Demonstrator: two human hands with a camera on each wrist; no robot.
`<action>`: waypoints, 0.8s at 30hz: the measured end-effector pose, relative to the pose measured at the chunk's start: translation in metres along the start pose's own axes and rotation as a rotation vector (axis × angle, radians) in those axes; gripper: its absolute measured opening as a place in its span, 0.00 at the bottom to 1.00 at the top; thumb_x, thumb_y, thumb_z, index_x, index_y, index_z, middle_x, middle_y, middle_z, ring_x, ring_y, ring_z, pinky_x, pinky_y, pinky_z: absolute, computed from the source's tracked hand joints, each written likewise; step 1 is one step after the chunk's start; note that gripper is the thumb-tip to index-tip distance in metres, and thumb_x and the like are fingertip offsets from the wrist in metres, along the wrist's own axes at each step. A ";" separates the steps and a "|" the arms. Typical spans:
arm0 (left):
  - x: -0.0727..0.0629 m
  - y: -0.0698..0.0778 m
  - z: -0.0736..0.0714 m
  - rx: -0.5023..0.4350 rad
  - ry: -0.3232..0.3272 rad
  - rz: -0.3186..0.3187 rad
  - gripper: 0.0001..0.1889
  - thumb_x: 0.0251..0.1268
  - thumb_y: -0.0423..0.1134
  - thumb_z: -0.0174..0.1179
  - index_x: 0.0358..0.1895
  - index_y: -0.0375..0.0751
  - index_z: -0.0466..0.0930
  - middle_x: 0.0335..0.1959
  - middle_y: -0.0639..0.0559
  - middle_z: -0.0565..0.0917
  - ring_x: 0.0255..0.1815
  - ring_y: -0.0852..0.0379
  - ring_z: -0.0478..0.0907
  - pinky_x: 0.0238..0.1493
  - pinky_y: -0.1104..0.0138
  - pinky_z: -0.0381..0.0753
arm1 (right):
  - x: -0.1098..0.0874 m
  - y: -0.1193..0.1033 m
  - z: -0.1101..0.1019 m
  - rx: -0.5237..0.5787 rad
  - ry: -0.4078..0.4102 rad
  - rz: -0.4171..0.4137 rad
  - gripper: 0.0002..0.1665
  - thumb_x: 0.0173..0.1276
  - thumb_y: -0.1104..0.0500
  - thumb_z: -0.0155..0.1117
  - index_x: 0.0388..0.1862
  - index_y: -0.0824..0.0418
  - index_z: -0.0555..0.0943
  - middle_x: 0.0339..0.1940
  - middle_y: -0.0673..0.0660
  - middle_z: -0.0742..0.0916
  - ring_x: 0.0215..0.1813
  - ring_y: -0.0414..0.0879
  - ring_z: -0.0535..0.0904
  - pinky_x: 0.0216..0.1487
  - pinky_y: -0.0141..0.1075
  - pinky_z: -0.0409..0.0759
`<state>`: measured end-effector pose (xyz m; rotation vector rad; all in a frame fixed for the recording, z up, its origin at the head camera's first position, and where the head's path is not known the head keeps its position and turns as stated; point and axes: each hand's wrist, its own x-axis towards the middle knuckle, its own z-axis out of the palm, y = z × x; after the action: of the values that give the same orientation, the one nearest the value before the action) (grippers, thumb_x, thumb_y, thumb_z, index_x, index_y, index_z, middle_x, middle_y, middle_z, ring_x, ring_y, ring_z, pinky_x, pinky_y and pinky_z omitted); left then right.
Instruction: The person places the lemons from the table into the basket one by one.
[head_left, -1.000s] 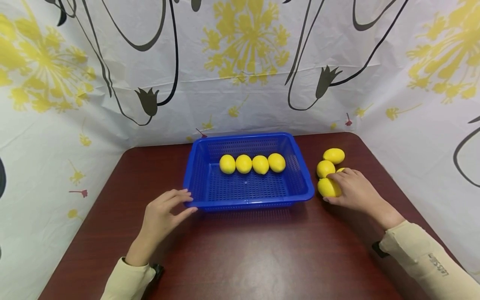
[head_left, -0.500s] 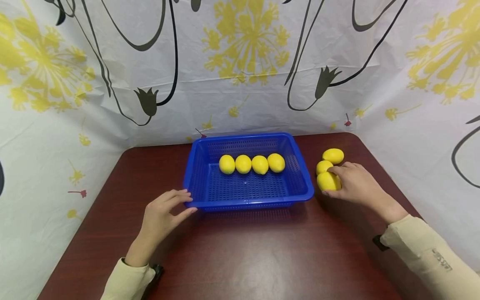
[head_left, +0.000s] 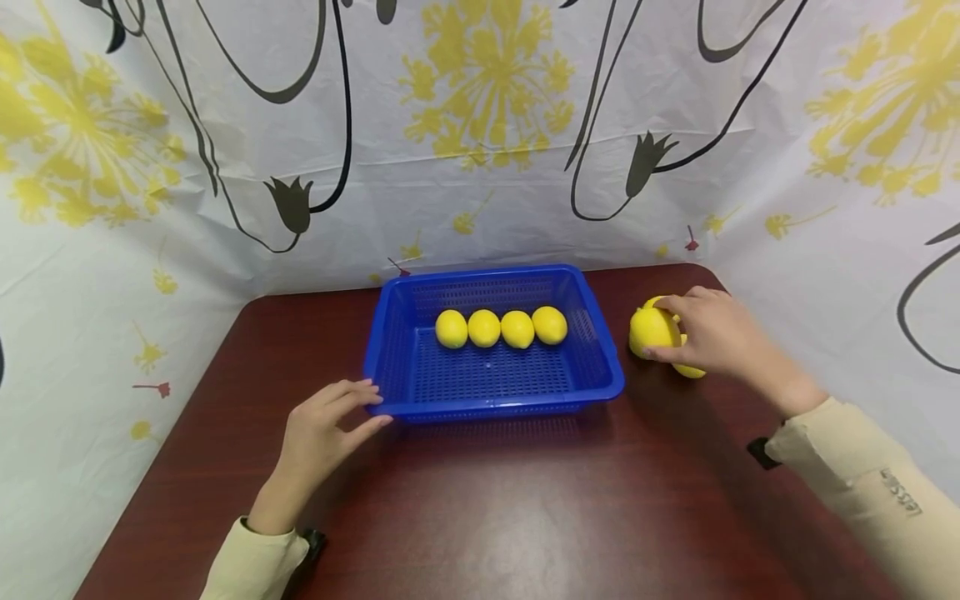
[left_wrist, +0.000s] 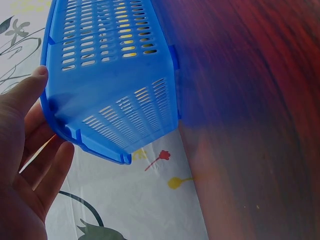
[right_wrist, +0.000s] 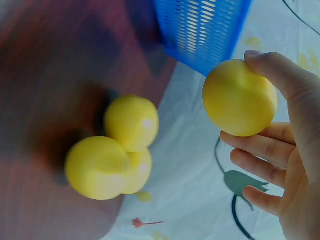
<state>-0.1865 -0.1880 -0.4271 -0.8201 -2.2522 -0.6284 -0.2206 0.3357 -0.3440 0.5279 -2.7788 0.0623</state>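
Near the surface's (head_left: 480,500) right edge, the right grip (head_left: 705,329) pinches one lemon (head_left: 649,330), best lifted gently and clear while the left grip (head_left: 321,429) holds the plastic basket (head_left: 495,407).

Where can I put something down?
The shiny dark red table is bare in front of the blue rectangular plastic basket, between both beige sleeves. Inside, there's room before four round yellow lemons. Right of the basket is crowded: right hand, loose lemons.
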 end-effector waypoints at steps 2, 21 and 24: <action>0.000 0.000 0.000 -0.011 -0.003 -0.010 0.20 0.55 0.60 0.69 0.37 0.45 0.89 0.39 0.52 0.90 0.46 0.53 0.88 0.46 0.56 0.86 | 0.004 -0.001 -0.006 0.006 0.001 -0.004 0.37 0.47 0.39 0.79 0.49 0.62 0.83 0.31 0.56 0.88 0.38 0.53 0.77 0.36 0.47 0.73; -0.001 -0.003 0.000 -0.011 -0.027 -0.021 0.17 0.49 0.53 0.76 0.37 0.46 0.89 0.39 0.52 0.89 0.47 0.53 0.88 0.48 0.57 0.85 | 0.039 -0.041 -0.028 0.019 -0.029 -0.001 0.39 0.50 0.34 0.76 0.52 0.58 0.83 0.34 0.54 0.86 0.40 0.50 0.77 0.37 0.44 0.76; 0.000 -0.003 -0.001 -0.008 -0.034 -0.022 0.18 0.41 0.47 0.80 0.37 0.45 0.89 0.39 0.52 0.89 0.47 0.52 0.88 0.48 0.57 0.85 | 0.047 -0.049 -0.026 0.021 -0.003 -0.028 0.39 0.49 0.34 0.76 0.51 0.59 0.83 0.29 0.52 0.84 0.37 0.50 0.76 0.36 0.43 0.74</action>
<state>-0.1883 -0.1908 -0.4274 -0.8162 -2.2935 -0.6390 -0.2360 0.2762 -0.3052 0.5733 -2.7761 0.0848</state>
